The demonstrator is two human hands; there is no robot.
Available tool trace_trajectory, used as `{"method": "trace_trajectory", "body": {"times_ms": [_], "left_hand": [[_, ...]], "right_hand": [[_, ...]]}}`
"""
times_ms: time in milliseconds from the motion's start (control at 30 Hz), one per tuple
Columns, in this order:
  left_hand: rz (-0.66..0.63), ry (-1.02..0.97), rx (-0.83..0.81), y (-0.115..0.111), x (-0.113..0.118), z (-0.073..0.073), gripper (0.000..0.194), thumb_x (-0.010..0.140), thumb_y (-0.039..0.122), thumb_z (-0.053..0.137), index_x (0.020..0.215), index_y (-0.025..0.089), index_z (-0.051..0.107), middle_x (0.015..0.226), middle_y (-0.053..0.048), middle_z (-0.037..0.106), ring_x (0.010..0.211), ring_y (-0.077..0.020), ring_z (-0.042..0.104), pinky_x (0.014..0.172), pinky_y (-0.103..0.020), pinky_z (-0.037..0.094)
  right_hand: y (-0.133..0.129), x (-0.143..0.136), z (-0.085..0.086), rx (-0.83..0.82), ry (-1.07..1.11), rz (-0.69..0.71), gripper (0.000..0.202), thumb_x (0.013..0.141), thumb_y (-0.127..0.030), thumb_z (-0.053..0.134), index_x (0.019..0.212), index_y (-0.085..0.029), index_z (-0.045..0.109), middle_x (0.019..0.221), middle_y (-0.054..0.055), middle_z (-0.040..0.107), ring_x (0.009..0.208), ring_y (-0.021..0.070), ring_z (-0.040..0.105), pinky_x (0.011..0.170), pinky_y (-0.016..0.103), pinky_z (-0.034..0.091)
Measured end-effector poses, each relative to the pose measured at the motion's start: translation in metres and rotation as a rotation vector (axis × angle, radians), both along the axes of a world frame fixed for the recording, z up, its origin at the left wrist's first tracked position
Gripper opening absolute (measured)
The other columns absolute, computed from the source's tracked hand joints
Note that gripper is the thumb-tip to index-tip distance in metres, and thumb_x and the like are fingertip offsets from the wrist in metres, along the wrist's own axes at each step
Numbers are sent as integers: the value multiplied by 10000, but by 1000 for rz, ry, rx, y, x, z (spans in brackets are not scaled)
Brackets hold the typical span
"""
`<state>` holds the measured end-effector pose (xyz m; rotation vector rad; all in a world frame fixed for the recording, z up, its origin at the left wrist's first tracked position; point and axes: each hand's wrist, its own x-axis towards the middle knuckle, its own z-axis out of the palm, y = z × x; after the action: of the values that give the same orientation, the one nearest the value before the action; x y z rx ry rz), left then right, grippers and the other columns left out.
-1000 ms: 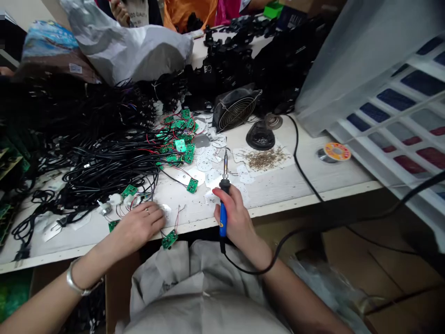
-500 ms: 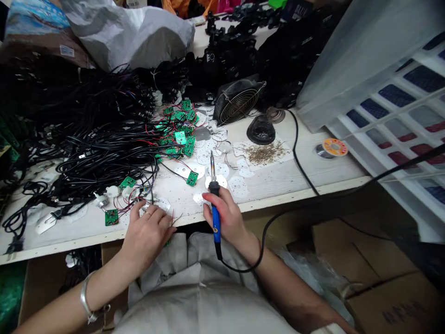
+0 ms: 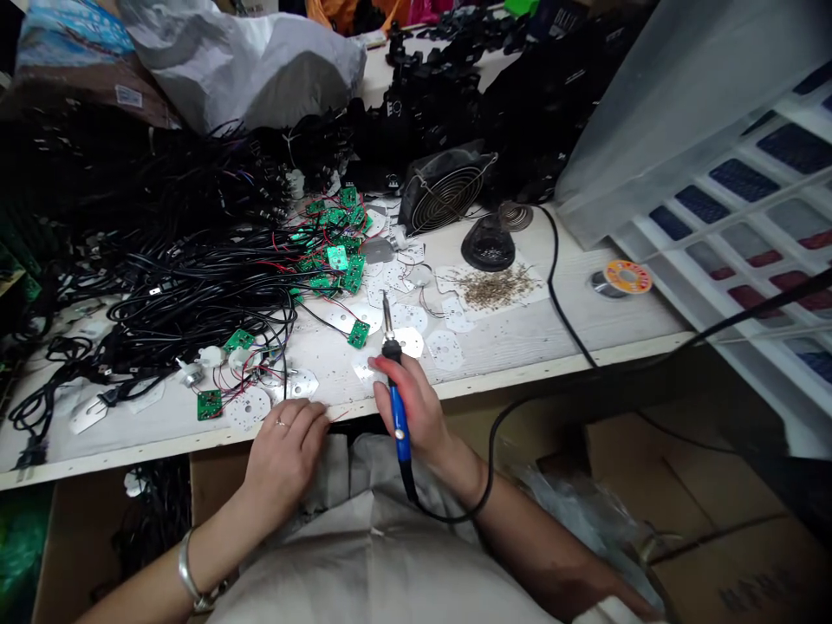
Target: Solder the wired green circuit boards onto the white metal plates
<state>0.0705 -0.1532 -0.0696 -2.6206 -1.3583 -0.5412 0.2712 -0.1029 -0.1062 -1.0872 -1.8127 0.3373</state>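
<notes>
My right hand (image 3: 416, 407) is wrapped round a blue soldering iron (image 3: 399, 414), its metal tip pointing away from me over white plates. At the table's front edge, my left hand (image 3: 286, 446) has its fingers curled together and bent downward; thin red wire ends show beside them, and what it holds is hidden. Just beyond it lie a round white plate (image 3: 248, 407), a green circuit board (image 3: 209, 405) and small white motors (image 3: 213, 356). Another green board (image 3: 358, 334) rests left of the iron's tip.
Black cables (image 3: 195, 286) and more green boards cover the left. Behind stands a small fan (image 3: 447, 195). A black iron stand (image 3: 487, 247), brown debris (image 3: 497, 286), a solder spool (image 3: 627, 277) and plastic drawers (image 3: 741, 182) are on the right.
My left hand has drawn back toward me and right, off the plates, its fingers now closer together. The soldering iron has shifted slightly left and toward me, still in my right hand.
</notes>
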Motion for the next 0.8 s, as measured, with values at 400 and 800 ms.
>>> {"method": "trace_trajectory", "body": {"times_ms": [400,800], "left_hand": [[188,-170,-414,52,3,30,267,946,278,433,922,162,673,796,-57,663,723,-175,632,673,-287,504],[4,-33,-77,52,-11,-8,256,968,287,457,1023,177,681,775,-37,660,651,-143,606,625,-257,479]], "right_hand": [[-5,0,-1,-11,136,30,386,915,-139,497,1296,-199,472,998,102,656,901,194,688,781,319,592],[31,94,0,-241,673,-780,389,830,-498,570,869,-126,678,484,-39,563,373,114,518,437,248,467]]}}
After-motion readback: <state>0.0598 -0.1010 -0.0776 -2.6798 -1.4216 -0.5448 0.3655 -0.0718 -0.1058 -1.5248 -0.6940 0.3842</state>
